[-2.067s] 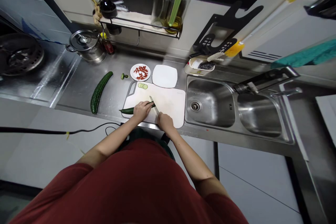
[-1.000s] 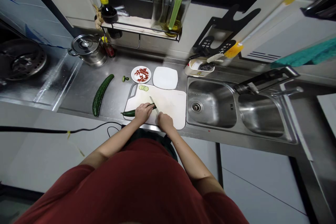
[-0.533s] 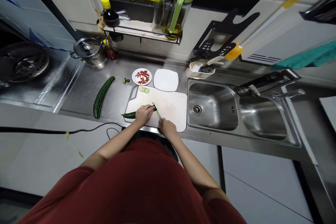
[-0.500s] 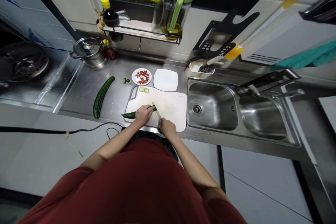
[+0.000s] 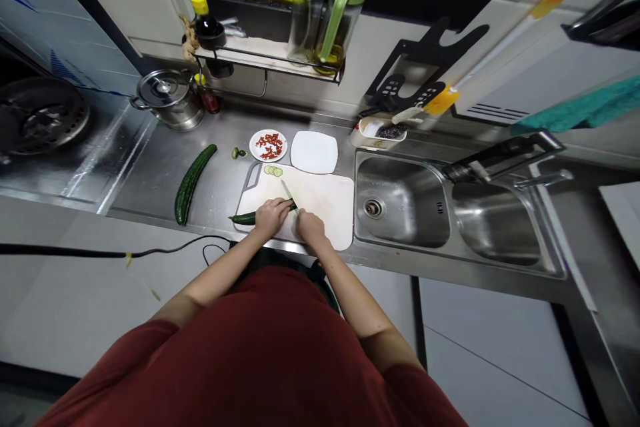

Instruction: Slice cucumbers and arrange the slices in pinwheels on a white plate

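On a white cutting board (image 5: 325, 213) lies a dark green cucumber (image 5: 244, 219), and my left hand (image 5: 271, 217) is closed over it near its right end. My right hand (image 5: 311, 228) grips the handle of a knife (image 5: 287, 190). The blade crosses the cucumber's right end, just beside my left fingertips, and its tip points away to the upper left. Several pale cucumber slices (image 5: 273, 171) lie at the board's far left edge. A whole cucumber (image 5: 194, 183) rests on the steel counter to the left. My fingers hide the knife's handle.
Behind the board stand a small plate (image 5: 257, 151) with chopped red pieces and a square white plate (image 5: 314, 152). Small green cucumber ends (image 5: 239, 153) lie beside them. A lidded pot (image 5: 173, 103) is at the back left, and a double sink (image 5: 405, 203) adjoins the board's right.
My right hand has moved a little forward and left, pushing the knife tip farther over the board. My left hand stays on the cucumber.
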The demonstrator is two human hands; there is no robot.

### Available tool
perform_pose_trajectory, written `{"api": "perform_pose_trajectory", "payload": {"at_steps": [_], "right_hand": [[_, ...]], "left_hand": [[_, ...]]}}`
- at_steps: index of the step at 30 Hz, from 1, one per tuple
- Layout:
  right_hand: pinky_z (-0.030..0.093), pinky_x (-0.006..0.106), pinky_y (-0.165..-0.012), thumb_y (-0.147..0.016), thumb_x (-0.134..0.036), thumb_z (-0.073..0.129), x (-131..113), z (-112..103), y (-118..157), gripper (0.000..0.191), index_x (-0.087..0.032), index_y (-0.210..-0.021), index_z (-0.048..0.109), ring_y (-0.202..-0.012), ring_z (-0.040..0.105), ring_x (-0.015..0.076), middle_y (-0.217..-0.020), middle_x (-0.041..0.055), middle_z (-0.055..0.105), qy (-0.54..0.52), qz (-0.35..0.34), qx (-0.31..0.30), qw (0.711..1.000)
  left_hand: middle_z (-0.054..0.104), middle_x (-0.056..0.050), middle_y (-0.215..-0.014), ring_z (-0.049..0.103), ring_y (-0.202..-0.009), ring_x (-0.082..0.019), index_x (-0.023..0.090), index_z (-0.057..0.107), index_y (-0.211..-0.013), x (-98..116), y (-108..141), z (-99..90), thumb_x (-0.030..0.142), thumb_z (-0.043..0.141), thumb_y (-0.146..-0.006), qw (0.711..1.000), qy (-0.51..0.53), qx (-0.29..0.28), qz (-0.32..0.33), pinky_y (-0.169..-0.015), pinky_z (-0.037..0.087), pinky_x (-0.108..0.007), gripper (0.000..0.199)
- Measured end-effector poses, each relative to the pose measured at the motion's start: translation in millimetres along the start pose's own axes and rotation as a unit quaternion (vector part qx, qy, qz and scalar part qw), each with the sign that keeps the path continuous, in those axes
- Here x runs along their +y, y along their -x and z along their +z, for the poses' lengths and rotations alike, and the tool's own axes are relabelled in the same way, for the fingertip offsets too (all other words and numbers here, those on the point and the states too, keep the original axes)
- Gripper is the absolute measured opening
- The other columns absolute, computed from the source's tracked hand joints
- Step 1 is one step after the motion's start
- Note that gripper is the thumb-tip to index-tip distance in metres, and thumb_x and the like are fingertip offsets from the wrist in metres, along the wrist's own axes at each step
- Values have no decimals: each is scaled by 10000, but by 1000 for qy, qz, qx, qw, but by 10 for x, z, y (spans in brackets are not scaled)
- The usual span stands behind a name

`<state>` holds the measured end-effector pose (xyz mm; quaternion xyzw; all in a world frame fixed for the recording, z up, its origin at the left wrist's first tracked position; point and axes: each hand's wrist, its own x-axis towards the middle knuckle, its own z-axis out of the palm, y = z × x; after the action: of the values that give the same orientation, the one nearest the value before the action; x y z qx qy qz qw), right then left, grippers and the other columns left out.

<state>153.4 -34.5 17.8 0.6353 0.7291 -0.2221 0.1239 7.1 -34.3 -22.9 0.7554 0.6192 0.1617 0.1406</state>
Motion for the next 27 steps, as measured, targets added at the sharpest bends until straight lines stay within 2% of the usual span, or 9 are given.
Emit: {"api": "perform_pose_trajectory", "payload": {"at_steps": [7,14,23,27], "right_hand": [[475,322,-773,-947,-149,331,92,55,185,252,-130,-1095,533,-938,661,235,-982,162,676,-3,12,-22,1000],[475,312,-760,-939,-159,364,182,143,365,225,-136,-1079,539,-917,667,234,-966,158,680,3,15,-14,1000],[478,322,-779,-918,-116,358,107,63,165,258,-134,-1099,541,-946,660,230,-998,158,678,-2,6,-23,1000],[473,296,-799,-923,-107,339,24,-21,17,273,-129,-1097,549,-968,653,216,-1017,157,673,-6,-4,-3,1000]], "left_hand": [[652,-11,-1149,569,-1003,-188,330,651,-1177,27,-37,-75,377,436,-937,999,24,-29,-34,-813,435,-291,325],[650,-7,-1159,565,-1021,-198,330,647,-1181,32,-51,-106,393,439,-934,997,39,-41,-47,-827,429,-300,329],[652,-2,-1164,574,-1034,-196,334,643,-1187,39,-61,-131,396,438,-932,997,42,-43,-51,-840,442,-298,333],[653,-1,-1169,578,-1050,-193,332,644,-1185,46,-69,-155,403,436,-933,996,45,-46,-57,-860,446,-297,335]]}}
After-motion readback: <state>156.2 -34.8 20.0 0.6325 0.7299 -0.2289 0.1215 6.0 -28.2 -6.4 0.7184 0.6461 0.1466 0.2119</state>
